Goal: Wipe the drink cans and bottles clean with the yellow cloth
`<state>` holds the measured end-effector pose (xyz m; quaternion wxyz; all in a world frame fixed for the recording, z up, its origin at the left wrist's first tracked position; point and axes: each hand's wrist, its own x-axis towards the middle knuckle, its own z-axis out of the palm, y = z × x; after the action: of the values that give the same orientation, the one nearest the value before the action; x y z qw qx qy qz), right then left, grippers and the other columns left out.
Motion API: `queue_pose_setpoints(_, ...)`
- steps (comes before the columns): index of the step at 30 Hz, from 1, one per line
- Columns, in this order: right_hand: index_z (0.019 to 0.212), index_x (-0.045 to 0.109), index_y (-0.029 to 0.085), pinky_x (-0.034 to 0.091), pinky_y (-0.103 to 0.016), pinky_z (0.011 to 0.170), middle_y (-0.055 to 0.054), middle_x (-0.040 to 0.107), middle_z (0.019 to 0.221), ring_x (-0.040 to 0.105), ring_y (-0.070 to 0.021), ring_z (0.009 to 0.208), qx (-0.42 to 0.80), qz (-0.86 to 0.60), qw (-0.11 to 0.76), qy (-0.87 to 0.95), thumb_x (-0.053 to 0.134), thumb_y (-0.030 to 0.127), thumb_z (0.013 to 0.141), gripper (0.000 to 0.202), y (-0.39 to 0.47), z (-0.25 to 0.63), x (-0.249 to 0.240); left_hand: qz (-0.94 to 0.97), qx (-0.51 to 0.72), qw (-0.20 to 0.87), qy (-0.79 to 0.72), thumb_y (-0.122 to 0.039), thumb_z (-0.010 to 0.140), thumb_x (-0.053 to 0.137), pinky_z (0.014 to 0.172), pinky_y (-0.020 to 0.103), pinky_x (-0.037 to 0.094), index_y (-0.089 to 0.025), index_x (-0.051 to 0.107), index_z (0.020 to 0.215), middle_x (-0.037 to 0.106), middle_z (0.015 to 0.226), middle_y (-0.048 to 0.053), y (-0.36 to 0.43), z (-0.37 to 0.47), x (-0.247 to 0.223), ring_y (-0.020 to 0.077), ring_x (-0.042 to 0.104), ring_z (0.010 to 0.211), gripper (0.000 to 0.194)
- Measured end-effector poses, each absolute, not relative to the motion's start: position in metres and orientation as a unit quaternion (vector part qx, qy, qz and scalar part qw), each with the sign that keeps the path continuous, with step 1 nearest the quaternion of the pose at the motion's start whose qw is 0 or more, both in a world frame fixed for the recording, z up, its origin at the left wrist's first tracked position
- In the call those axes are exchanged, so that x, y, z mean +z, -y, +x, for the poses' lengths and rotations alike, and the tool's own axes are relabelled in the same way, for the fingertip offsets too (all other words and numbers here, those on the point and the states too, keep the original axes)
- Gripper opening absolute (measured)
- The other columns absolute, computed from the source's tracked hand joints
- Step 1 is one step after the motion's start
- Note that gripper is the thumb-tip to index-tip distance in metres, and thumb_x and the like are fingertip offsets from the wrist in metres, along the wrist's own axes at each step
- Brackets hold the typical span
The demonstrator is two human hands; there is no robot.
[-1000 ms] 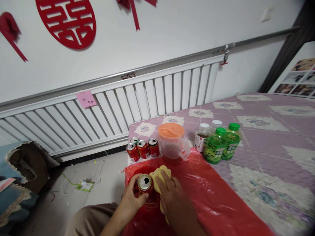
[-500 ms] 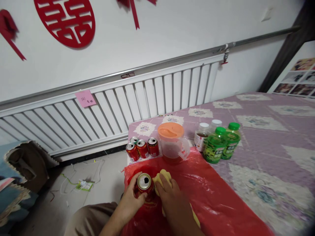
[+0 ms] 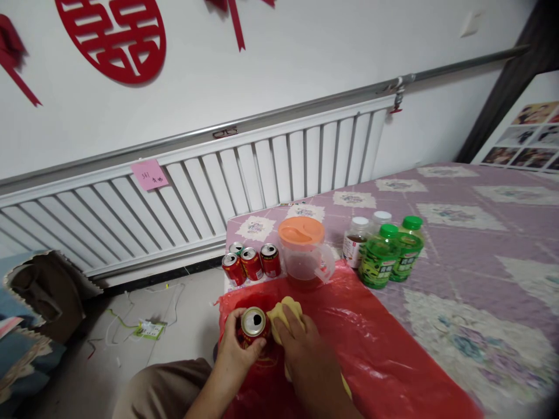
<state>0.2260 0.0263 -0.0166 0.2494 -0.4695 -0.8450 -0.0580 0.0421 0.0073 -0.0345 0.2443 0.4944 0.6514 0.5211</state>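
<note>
An opened red drink can [image 3: 254,323] with a gold rim stands upright on the red plastic sheet [image 3: 371,343]. My left hand [image 3: 236,349] is wrapped around its left and near sides, thumb at the front. Close by on the right, my right hand [image 3: 301,349] grips a soft yellow cloth [image 3: 283,314], which bulges past the fingertips near the can's side. More of the cloth shows under the palm. Whether cloth and can touch is hard to tell.
Several opened cans [image 3: 252,263] stand behind the sheet, beside a clear pitcher [image 3: 301,265] with an orange lid. Green-capped bottles [image 3: 378,265] and white-capped bottles [image 3: 354,244] are farther right on the patterned tablecloth [image 3: 463,244]. A white radiator [image 3: 262,169] lines the wall.
The view has shifted slightly. The can, my left hand and the yellow cloth in my right hand sit slightly farther left in the picture; both grips look the same.
</note>
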Motion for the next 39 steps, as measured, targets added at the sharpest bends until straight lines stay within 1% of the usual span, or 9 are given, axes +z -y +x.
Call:
queue_pose_setpoints(5, 0.142, 0.058, 0.028, 0.051, -0.037, 0.101, -0.004, 0.055, 0.153, 0.057, -0.0271, 0.127, -0.055, -0.453, 0.253, 0.853, 0.063, 0.013, 0.09, 0.055, -0.028, 0.227, -0.016, 0.499, 0.523, 0.256, -0.642, -0.022, 0.058, 0.072, 0.103, 0.051, 0.051, -0.022, 0.058, 0.109, 0.07, 0.108, 0.006, -0.007, 0.042, -0.032, 0.031, 0.067, 0.105, 0.053)
queue_pose_setpoints(9, 0.138, 0.061, 0.029, 0.054, -0.035, 0.096, -0.003, 0.058, 0.15, 0.06, -0.0266, 0.123, -0.058, -0.461, 0.246, 0.85, 0.063, 0.01, 0.089, 0.053, -0.029, 0.225, -0.017, 0.5, 0.522, 0.268, -0.637, -0.023, 0.061, 0.071, 0.105, 0.05, 0.049, -0.021, 0.059, 0.113, 0.07, 0.113, 0.008, -0.006, 0.041, -0.029, 0.0315, 0.066, 0.111, 0.054)
queue_pose_setpoints(13, 0.135, 0.063, 0.029, 0.055, -0.036, 0.098, -0.003, 0.06, 0.148, 0.059, -0.0277, 0.127, -0.072, -0.466, 0.243, 0.848, 0.063, 0.007, 0.088, 0.052, -0.028, 0.222, -0.02, 0.499, 0.517, 0.29, -0.632, -0.022, 0.061, 0.069, 0.108, 0.05, 0.047, -0.02, 0.06, 0.117, 0.07, 0.12, 0.01, -0.005, 0.038, -0.026, 0.0322, 0.064, 0.118, 0.057)
queue_pose_setpoints(16, 0.135, 0.063, 0.028, 0.057, -0.036, 0.095, -0.005, 0.061, 0.146, 0.059, -0.0279, 0.127, -0.075, -0.47, 0.226, 0.85, 0.063, 0.006, 0.088, 0.052, -0.028, 0.22, -0.023, 0.501, 0.517, 0.301, -0.625, -0.02, 0.062, 0.069, 0.11, 0.049, 0.046, -0.021, 0.06, 0.121, 0.069, 0.125, 0.01, -0.005, 0.036, -0.03, 0.0317, 0.062, 0.122, 0.059)
queue_pose_setpoints(21, 0.136, 0.062, 0.027, 0.055, -0.036, 0.1, -0.005, 0.06, 0.147, 0.057, -0.028, 0.13, -0.075, -0.469, 0.218, 0.852, 0.064, 0.006, 0.087, 0.053, -0.028, 0.221, -0.023, 0.504, 0.522, 0.275, -0.631, -0.017, 0.064, 0.07, 0.115, 0.051, 0.043, -0.023, 0.055, 0.131, 0.063, 0.135, 0.01, -0.006, 0.031, -0.042, 0.0323, 0.058, 0.131, 0.069)
queue_pose_setpoints(24, 0.136, 0.063, 0.027, 0.057, -0.036, 0.096, -0.005, 0.06, 0.148, 0.058, -0.0284, 0.128, -0.074, -0.47, 0.221, 0.851, 0.064, 0.006, 0.087, 0.053, -0.028, 0.221, -0.023, 0.504, 0.525, 0.276, -0.628, -0.018, 0.064, 0.071, 0.115, 0.052, 0.044, -0.023, 0.054, 0.131, 0.064, 0.133, 0.011, -0.006, 0.029, -0.045, 0.0333, 0.059, 0.129, 0.069)
queue_pose_setpoints(30, 0.134, 0.064, 0.027, 0.057, -0.035, 0.096, -0.004, 0.06, 0.147, 0.06, -0.0272, 0.125, -0.063, -0.464, 0.238, 0.851, 0.063, 0.006, 0.087, 0.051, -0.028, 0.222, -0.023, 0.493, 0.535, 0.284, -0.625, -0.019, 0.063, 0.071, 0.112, 0.055, 0.045, -0.021, 0.054, 0.127, 0.064, 0.13, 0.013, -0.007, 0.03, -0.044, 0.0355, 0.061, 0.126, 0.067)
queue_pose_setpoints(34, 0.134, 0.064, 0.027, 0.057, -0.036, 0.096, -0.004, 0.06, 0.147, 0.059, -0.0282, 0.127, -0.062, -0.461, 0.244, 0.851, 0.063, 0.006, 0.087, 0.051, -0.028, 0.222, -0.019, 0.487, 0.541, 0.295, -0.619, -0.02, 0.063, 0.07, 0.111, 0.052, 0.047, -0.02, 0.054, 0.125, 0.064, 0.129, 0.013, -0.007, 0.031, -0.045, 0.0339, 0.062, 0.124, 0.064)
queue_pose_setpoints(39, 0.139, 0.06, 0.026, 0.052, -0.038, 0.104, -0.006, 0.057, 0.15, 0.058, -0.0278, 0.127, -0.068, -0.447, 0.275, 0.848, 0.065, 0.01, 0.088, 0.054, -0.028, 0.224, -0.014, 0.49, 0.534, 0.31, -0.615, -0.019, 0.064, 0.068, 0.109, 0.047, 0.048, -0.02, 0.055, 0.121, 0.067, 0.123, 0.011, -0.006, 0.031, -0.041, 0.0305, 0.064, 0.12, 0.059)
